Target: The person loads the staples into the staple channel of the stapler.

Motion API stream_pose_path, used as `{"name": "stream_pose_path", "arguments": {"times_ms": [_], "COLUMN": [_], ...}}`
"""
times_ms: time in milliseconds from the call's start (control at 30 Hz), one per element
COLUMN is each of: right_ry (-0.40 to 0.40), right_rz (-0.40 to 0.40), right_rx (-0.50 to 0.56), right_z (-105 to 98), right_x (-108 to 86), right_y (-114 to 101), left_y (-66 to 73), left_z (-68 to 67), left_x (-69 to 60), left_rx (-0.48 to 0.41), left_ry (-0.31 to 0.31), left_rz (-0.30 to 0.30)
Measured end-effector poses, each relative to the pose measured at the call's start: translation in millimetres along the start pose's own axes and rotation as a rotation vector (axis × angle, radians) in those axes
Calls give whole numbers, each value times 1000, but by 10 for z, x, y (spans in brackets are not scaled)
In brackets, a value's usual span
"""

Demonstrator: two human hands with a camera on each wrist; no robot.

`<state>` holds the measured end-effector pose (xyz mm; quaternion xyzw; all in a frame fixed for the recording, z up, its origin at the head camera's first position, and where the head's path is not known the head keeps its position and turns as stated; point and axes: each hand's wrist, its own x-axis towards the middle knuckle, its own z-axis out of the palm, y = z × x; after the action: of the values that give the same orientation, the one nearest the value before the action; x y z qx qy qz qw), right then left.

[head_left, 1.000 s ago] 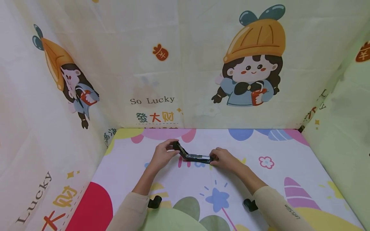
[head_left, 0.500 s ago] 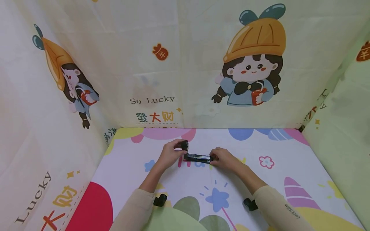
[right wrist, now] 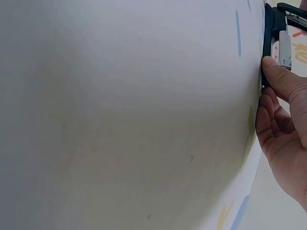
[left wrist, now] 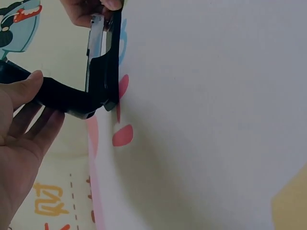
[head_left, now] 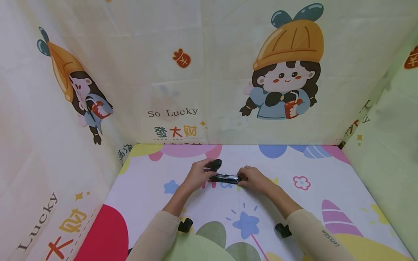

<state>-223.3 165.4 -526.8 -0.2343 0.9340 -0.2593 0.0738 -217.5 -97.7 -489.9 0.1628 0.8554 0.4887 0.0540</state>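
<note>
A black stapler (head_left: 225,178) stands hinged wide on the table, its silver staple channel (left wrist: 96,40) exposed. With thumb and fingers my left hand (head_left: 197,176) grips the raised top arm (left wrist: 60,93) near its free end. At the opposite end, my right hand (head_left: 254,178) pinches the tip of the base (right wrist: 268,43), which lies against the table. The left wrist view has the hinge between the two hands, with the top arm angled up and away from the base. Staples inside the channel cannot be made out.
The table (head_left: 209,206) wears a white cover printed with colourful shapes. Cream cloth (head_left: 225,72) with cartoon prints hangs at the back and both sides. A black piece (head_left: 185,225) juts from the left sleeve and another (head_left: 282,230) from the right.
My left hand has moved right, swinging the stapler's top arm from leaning out leftward to upright and then over toward the base. The right hand has stayed at the base tip.
</note>
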Motion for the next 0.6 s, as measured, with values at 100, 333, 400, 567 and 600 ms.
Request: {"name": "stream_pose_path", "arguments": {"times_ms": [100, 333, 400, 567, 600], "right_ry": [-2, -3, 0, -1, -1], "right_rz": [1, 6, 3, 7, 6], "right_rx": [6, 23, 22, 27, 28], "right_z": [5, 8, 8, 7, 7], "right_x": [4, 7, 7, 6, 5], "right_y": [11, 20, 22, 21, 21], "left_y": [11, 53, 63, 99, 106], "left_z": [43, 152, 177, 219, 226], "left_x": [21, 76, 85, 97, 100], "left_rx": [42, 189, 222, 270, 274], "left_ry": [2, -6, -10, -31, -37], "left_rz": [19, 119, 133, 144, 140]}}
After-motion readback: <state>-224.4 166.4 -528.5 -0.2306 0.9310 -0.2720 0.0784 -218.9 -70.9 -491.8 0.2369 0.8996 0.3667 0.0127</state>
